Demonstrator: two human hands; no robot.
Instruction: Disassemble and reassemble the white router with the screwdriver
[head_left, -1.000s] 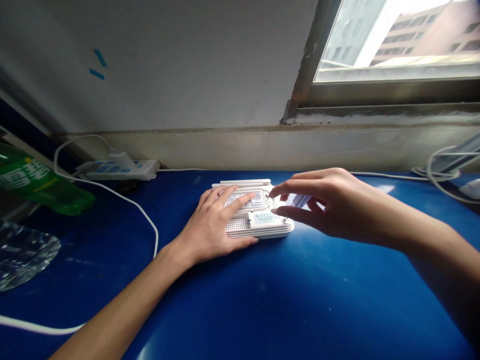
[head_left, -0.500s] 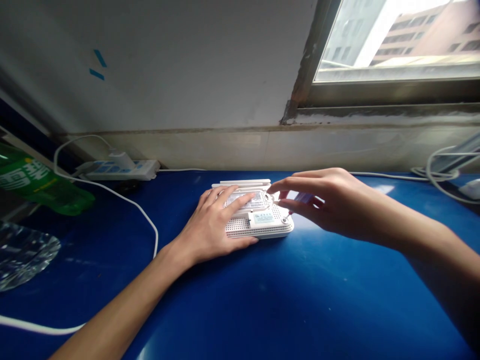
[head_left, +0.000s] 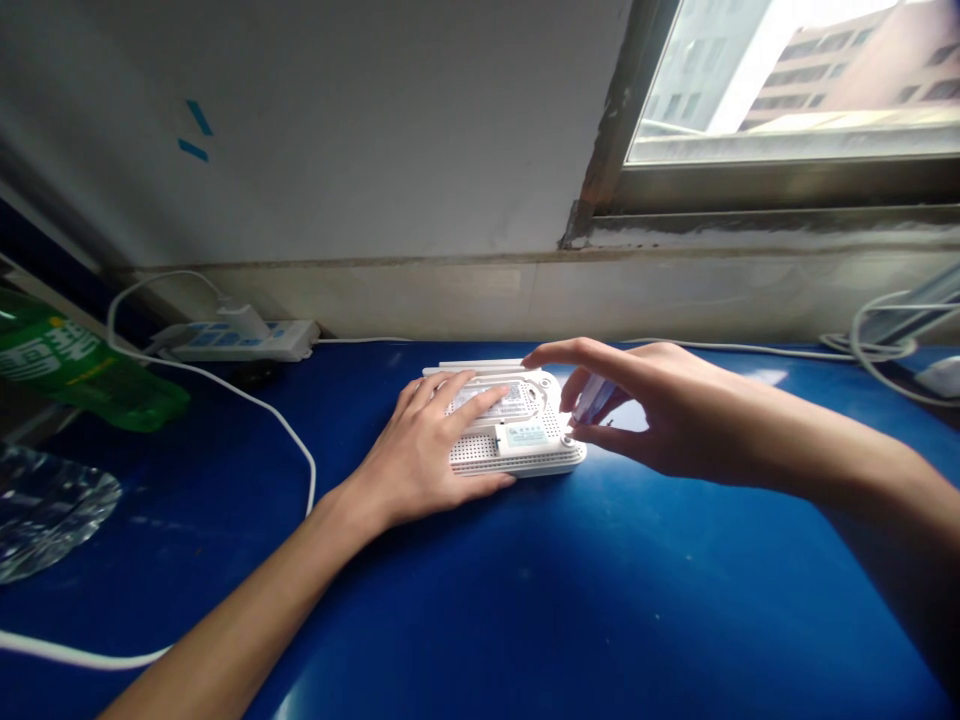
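A white Wi-Fi router (head_left: 480, 455) lies on the blue tabletop with its vented, labelled underside up and its antennas along the far side. My left hand (head_left: 431, 440) grips it from the left, fingers spread over the underside and thumb along the near edge. Over the router's right end, my right hand (head_left: 637, 395) pinches a small screwdriver (head_left: 594, 398) with a translucent purplish handle. Its lower end is close to the near-right corner hole; whether it touches cannot be made out. The right index finger extends across towards the antennas.
Behind on the left lies a white power strip (head_left: 281, 341) with a charger (head_left: 244, 320) and white cable (head_left: 289, 420). A green bottle (head_left: 90, 370) and a clear plastic bottle (head_left: 56, 510) are at far left. Coiled white cable (head_left: 862, 345) lies at far right, below the window.
My right hand has shifted its grip on the screwdriver: the index finger now reaches further left and the handle tilts differently. My left hand and the router have stayed in place.
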